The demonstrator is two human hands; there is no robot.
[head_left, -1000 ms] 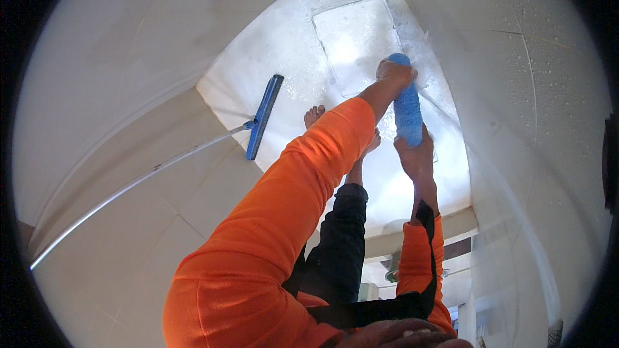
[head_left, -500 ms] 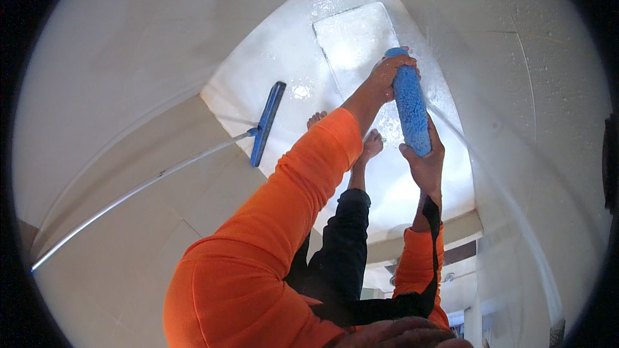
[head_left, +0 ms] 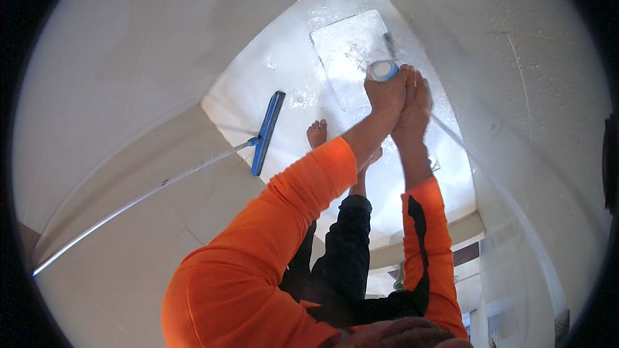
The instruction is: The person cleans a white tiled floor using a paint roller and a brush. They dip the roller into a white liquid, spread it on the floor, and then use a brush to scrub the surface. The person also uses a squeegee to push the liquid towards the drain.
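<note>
Both my hands are wrapped round a blue fluffy roller sleeve point(head_left: 384, 69), held over the wet white floor. It is now seen end-on, with a pale round end and a blue rim, and most of its length is hidden by my fingers. My left hand point(head_left: 387, 98) is closed round the near side of it. Pressed against that hand, my right hand point(head_left: 414, 103) is closed too, its fingers folded over the sleeve's right side. Beneath them, rippling water covers a rectangular panel point(head_left: 351, 51) in the floor.
A blue-headed squeegee point(head_left: 268, 132) stands to the left, its long metal pole point(head_left: 142, 198) slanting to the lower left. My bare foot point(head_left: 316, 134) is on the wet floor. A pale hose point(head_left: 516, 209) runs down the right wall point(head_left: 548, 109). Beige walling borders the left.
The roller sleeve has turned from lengthwise to end-on. My right hand has moved up from its lower end to meet my left hand, which has dropped slightly.
</note>
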